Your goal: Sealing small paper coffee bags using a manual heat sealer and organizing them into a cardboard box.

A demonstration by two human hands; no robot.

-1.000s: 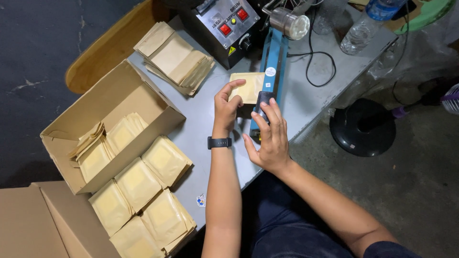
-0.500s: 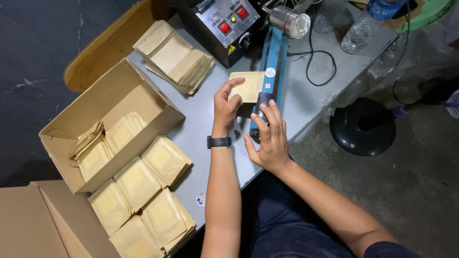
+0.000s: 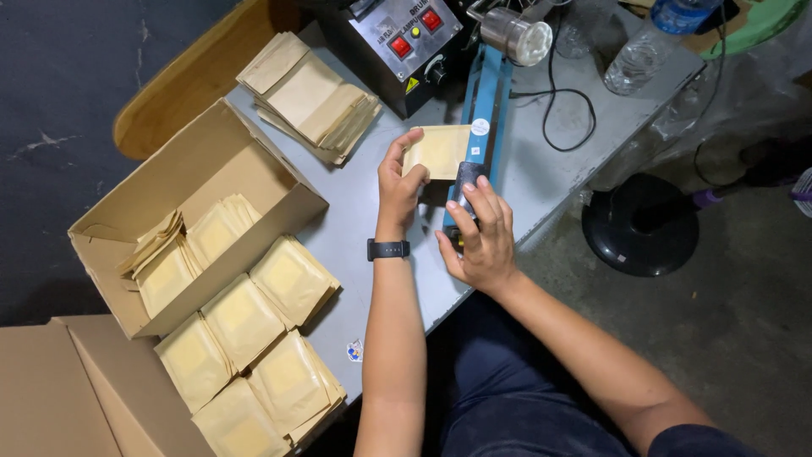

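Pinching a small tan paper pouch (image 3: 438, 151) by its near edge, the left hand (image 3: 397, 182) keeps it level, its far end laid across the blue bar of a heat sealer (image 3: 479, 135) that runs from the middle of the worktop (image 3: 541, 182) towards its front edge. The pouch is held flat and square to the bar, apparently so that its open end sits straight under the bar. The fingers of that hand are closed on the pouch, thumb above and the rest curled beneath.

The right hand (image 3: 478, 241) is rested on the black handle (image 3: 468, 178) at the near end of the bar; its fingers are held close together and bent over the handle, not quite clenched (whether the bar is pressed fully down cannot be told).

A grey control box with red buttons (image 3: 397, 46) is stood at the back edge, just beside the bar. A loose stack of empty pouches (image 3: 309, 97) lies at the back left corner, within the left hand's reach. An open cardboard box (image 3: 194, 216) holding a few pouches on edge is set at the left edge, and rows of filled pouches (image 3: 249, 355) are overlapped along the front left corner. A clear plastic bottle (image 3: 633, 61) is lying near the right back corner.
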